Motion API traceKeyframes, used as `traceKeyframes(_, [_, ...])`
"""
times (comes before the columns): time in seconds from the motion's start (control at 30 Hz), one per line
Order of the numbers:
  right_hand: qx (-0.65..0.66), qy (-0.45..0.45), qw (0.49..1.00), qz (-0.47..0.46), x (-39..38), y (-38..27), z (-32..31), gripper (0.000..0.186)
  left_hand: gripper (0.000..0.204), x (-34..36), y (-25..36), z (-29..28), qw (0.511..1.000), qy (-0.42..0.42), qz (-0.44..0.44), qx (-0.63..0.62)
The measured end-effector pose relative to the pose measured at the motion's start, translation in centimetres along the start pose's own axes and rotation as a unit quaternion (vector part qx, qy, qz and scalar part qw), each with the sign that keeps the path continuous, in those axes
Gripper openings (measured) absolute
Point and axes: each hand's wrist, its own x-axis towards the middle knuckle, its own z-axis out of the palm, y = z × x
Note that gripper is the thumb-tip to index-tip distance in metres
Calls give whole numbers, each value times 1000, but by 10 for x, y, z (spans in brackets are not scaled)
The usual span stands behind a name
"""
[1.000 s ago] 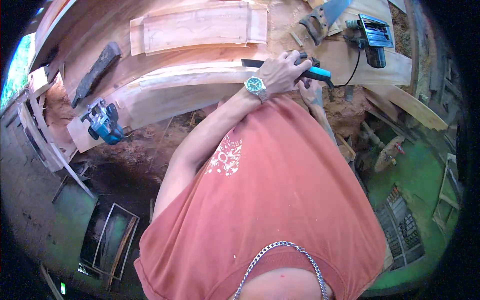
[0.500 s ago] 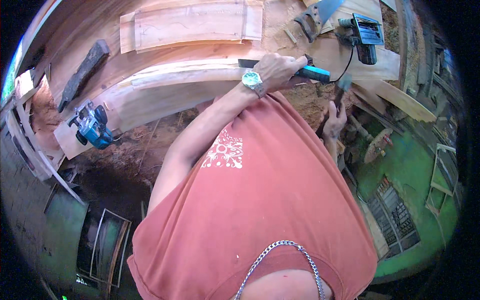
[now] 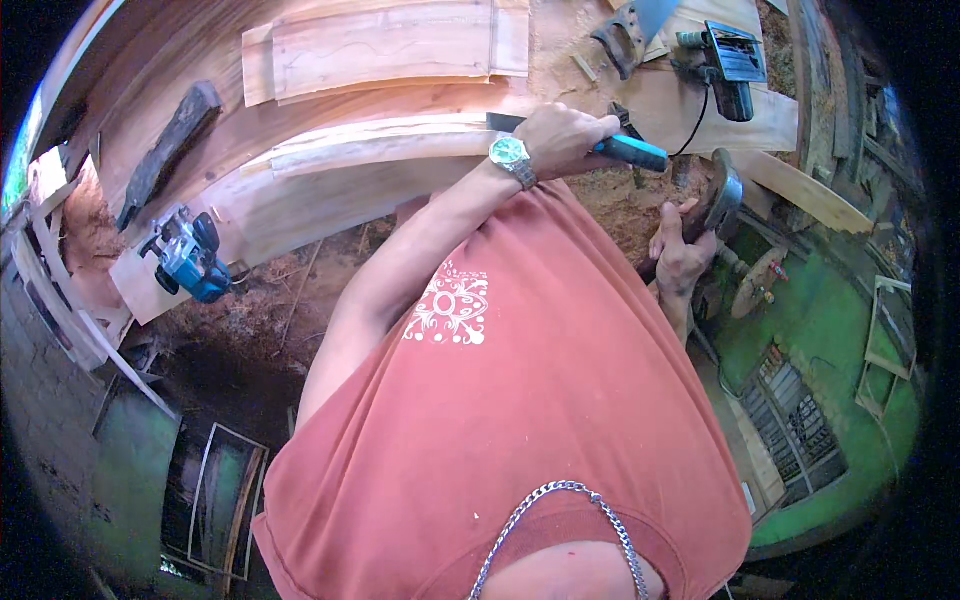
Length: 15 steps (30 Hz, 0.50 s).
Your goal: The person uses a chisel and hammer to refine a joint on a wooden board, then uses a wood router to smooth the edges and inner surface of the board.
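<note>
My left hand, with a watch on its wrist, is closed around a chisel. The chisel's black and blue handle sticks out to the right of my fist, and its dark blade points left over the end of a curved strip of wood. Off to the right, my right hand is wrapped around a hammer. The hammer's metal head is raised beside the chisel handle, a little apart from it; much of its shaft is hidden by my hand.
A blue router stands on the board at the left, near a dark wooden block. Flat wooden pieces lie at the back. A handsaw and a corded power tool rest at the far right, with sawdust around them.
The hammer has swung outward and to the right, away from the chisel handle, and its head now shows more fully. My left hand and the chisel have shifted slightly right.
</note>
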Motion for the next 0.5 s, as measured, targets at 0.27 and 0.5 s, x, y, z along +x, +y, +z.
traceKeyframes(0.27, [-192,5,973,-129,9,24,13,23,47,8,-5,0,997,42,-54,-30])
traceKeyframes(0.5, [-83,-34,993,74,15,-14,-3,20,47,3,-8,5,999,3,-46,7])
